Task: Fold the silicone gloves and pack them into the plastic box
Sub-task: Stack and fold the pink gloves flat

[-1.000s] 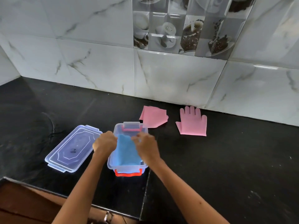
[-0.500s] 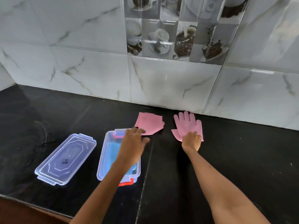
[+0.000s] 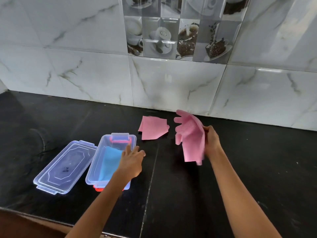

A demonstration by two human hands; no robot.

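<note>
A clear plastic box (image 3: 96,166) with red latches stands on the black counter, a folded blue glove (image 3: 109,162) lying inside it. My left hand (image 3: 131,160) hovers over the box's right rim, fingers apart, holding nothing. My right hand (image 3: 211,142) grips the edge of a pink silicone glove (image 3: 190,138) and holds it lifted and tilted above the counter, fingers pointing up and left. A second pink glove (image 3: 152,128), folded, lies flat near the wall to the left of the lifted one.
The box's clear lid (image 3: 65,166) lies upside down to the left of the box. A white marble-tiled wall (image 3: 171,83) closes the back of the black counter (image 3: 257,169). The counter's front edge (image 3: 51,219) runs along the bottom left.
Both hands left the blue glove in the box. My right hand reached the flat pink glove by the wall and lifted it off the counter. My left hand drew back over the box's right side.
</note>
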